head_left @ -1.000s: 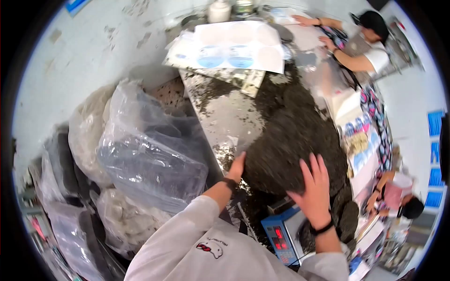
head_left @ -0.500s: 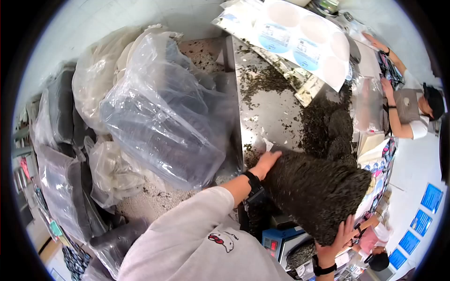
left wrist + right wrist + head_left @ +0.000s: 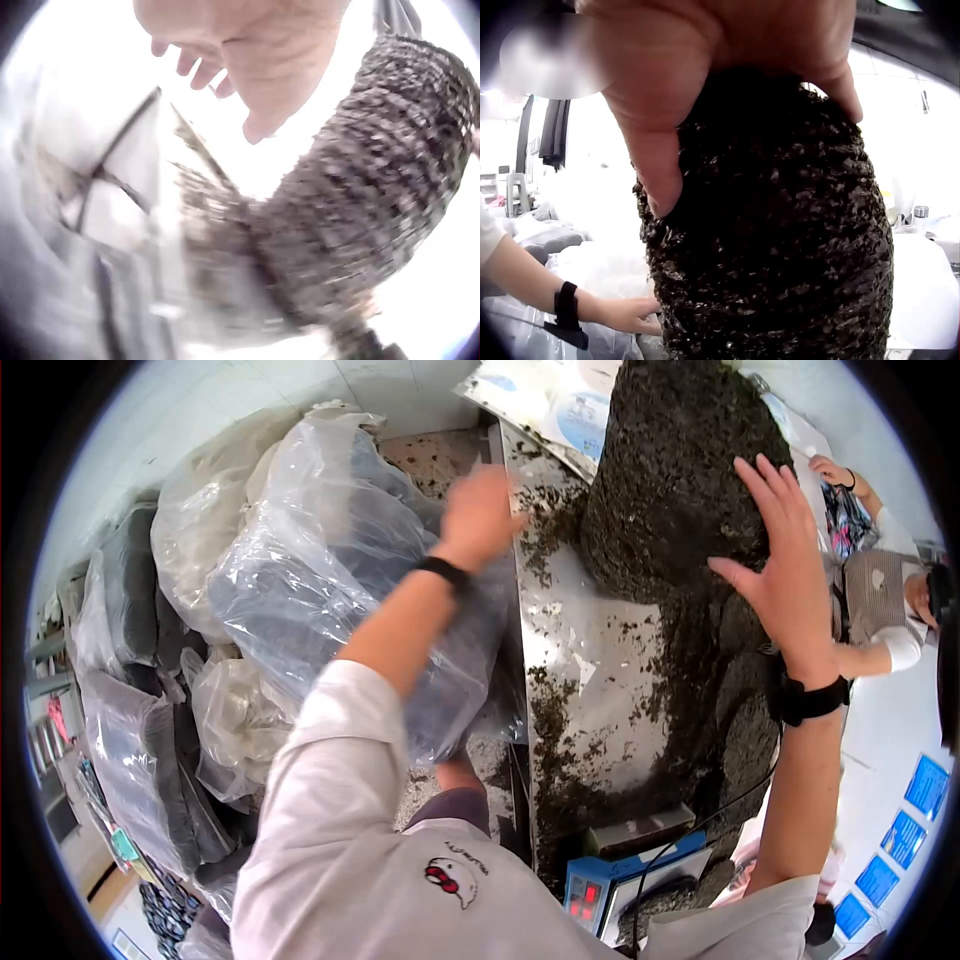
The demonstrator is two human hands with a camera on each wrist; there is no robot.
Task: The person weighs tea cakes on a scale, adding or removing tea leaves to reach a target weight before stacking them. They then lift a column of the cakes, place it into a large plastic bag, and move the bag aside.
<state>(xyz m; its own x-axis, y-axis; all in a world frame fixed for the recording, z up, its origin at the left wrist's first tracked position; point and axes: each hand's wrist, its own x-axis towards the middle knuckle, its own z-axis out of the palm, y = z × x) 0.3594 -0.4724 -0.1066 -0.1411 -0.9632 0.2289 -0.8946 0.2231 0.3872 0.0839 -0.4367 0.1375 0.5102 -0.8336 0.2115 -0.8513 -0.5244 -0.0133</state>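
A thick dark stack of what looks like dried seaweed sheets is over the far part of the metal table, overlapping the label sheets. My right hand presses its side with spread, mostly straight fingers. In the right wrist view the thumb lies along one side of the stack and a finger reaches the other. My left hand, blurred, is off the stack, over the clear plastic bag. In the left wrist view its fingers extend loosely with nothing in them, near the stack.
A blue scale with red digits stands at the near end of the table, a cable running across it. Dark piles line the right edge. Bagged grey bundles sit at left; another person works at right.
The stack has moved from the near end of the table, held between both hands, to the far part. My left hand has left it and moved up and left; my right stays on its side.
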